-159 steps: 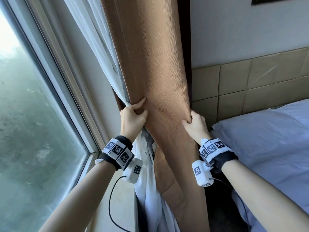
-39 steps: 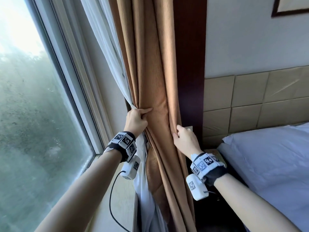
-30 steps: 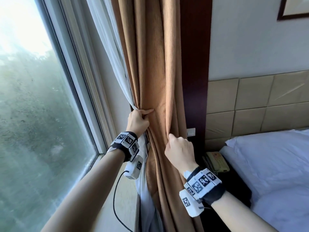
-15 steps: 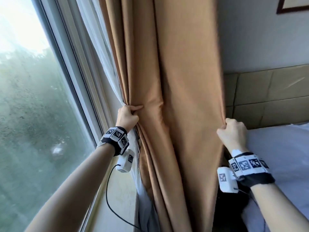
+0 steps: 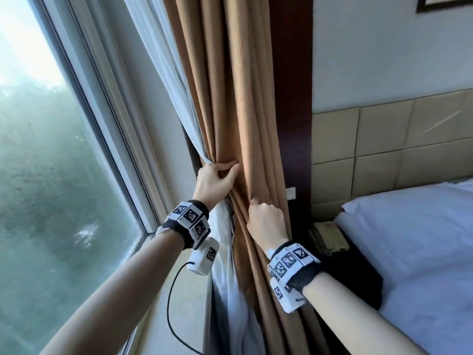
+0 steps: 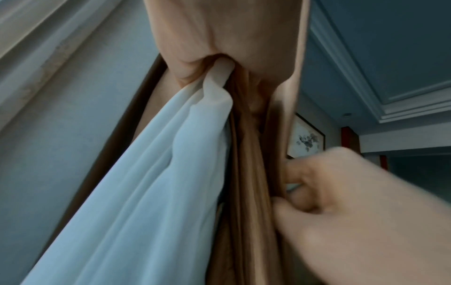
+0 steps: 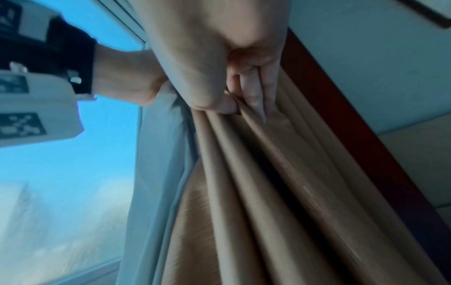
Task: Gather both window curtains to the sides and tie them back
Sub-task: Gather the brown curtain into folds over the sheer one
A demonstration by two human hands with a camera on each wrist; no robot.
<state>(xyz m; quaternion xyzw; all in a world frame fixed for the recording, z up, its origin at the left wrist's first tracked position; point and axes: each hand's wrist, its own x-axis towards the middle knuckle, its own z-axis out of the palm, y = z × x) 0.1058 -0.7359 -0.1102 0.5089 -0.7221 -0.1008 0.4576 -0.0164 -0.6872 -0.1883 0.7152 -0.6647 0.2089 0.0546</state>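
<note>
The large glass window pane (image 5: 48, 180) in its pale frame fills the left side, misted and bright; to the right lies a bed with white linen (image 5: 414, 247) below a padded beige headboard of square panels (image 5: 389, 149); between them a dark wood strip (image 5: 294, 98) runs up the wall. Against that strip hangs the heavy tan ribbed curtain (image 5: 238, 103), drawn into narrow vertical folds at the right edge of the window; just beside it on the window side hangs the thin white sheer curtain (image 5: 176, 80), pulled in together with it at the waist and falling loose below (image 6: 136, 192). The left hand (image 5: 215, 179) grips both fabrics at the gather, fingers curled round the bunched tan cloth and the sheer, thumb laid across the front; the right hand (image 5: 266, 221), slightly lower and just beside it, is closed in a fist on the outer folds of the tan curtain, its fingertips (image 7: 253, 96) pinching a pleat against the palm. Each wrist carries a black band with white marker tiles and a small white camera block (image 5: 203, 257); a thin black cable (image 5: 171, 303) loops down from the left one. A beige telephone (image 5: 329, 237) sits low between curtain and bed.
</note>
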